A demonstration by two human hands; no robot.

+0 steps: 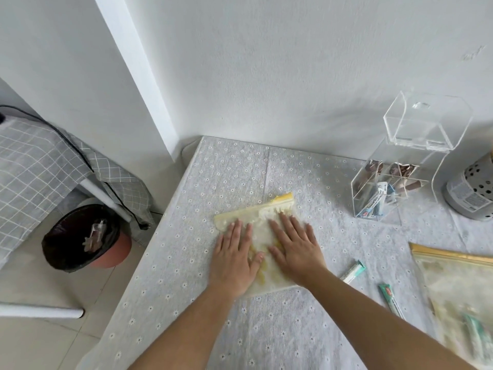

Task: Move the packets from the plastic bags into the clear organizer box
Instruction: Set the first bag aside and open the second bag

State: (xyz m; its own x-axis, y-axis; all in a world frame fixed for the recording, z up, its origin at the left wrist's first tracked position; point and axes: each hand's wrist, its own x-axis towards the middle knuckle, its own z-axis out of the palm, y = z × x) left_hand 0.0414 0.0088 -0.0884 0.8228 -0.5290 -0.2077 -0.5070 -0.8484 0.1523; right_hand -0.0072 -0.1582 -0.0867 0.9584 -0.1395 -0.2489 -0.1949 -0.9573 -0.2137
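both the left hand [234,259] and right hand [294,247] lie flat, fingers spread, pressing an emptied zip bag [256,222] onto the tablecloth [202,182], near its left edge, with the clear organizer box [394,182] well right.

Both my hands are flat, palms down, fingers spread and pointing away from me. My left hand [234,259] sits just beside my right hand [293,245], thumbs nearly touching. Forearms are bare and angle in from the bottom.
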